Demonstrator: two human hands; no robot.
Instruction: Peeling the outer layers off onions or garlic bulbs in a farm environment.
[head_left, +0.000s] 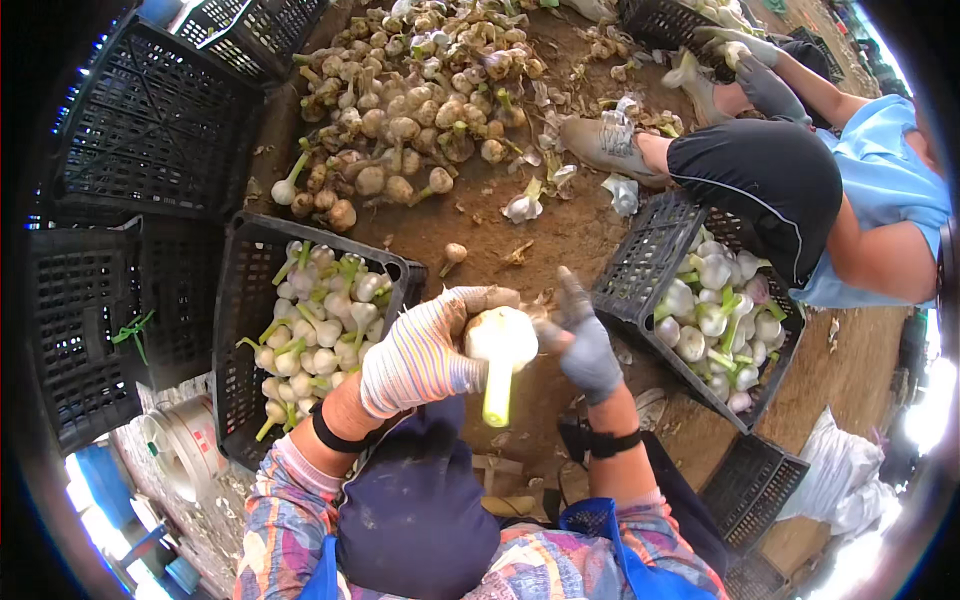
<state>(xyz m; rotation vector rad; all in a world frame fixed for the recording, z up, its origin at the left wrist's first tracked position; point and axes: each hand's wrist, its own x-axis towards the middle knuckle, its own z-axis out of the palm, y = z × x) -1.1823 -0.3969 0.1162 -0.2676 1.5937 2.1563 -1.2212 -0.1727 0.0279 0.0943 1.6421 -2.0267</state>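
Note:
My left hand (424, 352), in a striped knit glove, grips a whitish garlic bulb (501, 339) with a short cut green stem pointing down towards me. To the right of the bulb is my right hand (589, 349) in a grey glove, its fingers apart and partly blurred. Its thumb side is close to the bulb; whether it touches cannot be made out. On my left stands a black plastic crate (225, 352) of cleaned garlic bulbs (322, 330) with trimmed stems. Ahead lies a large heap of soil-stained garlic (420, 112).
At right, a co-worker (757, 180) in grey gloves sits by a tilted black crate (652, 247) of cleaned garlic. Several black crates (150, 120) stack at left above a white bucket (184, 450). Loose skins and one small bulb (454, 253) lie on the ground. A white sack (840, 472) rests lower right.

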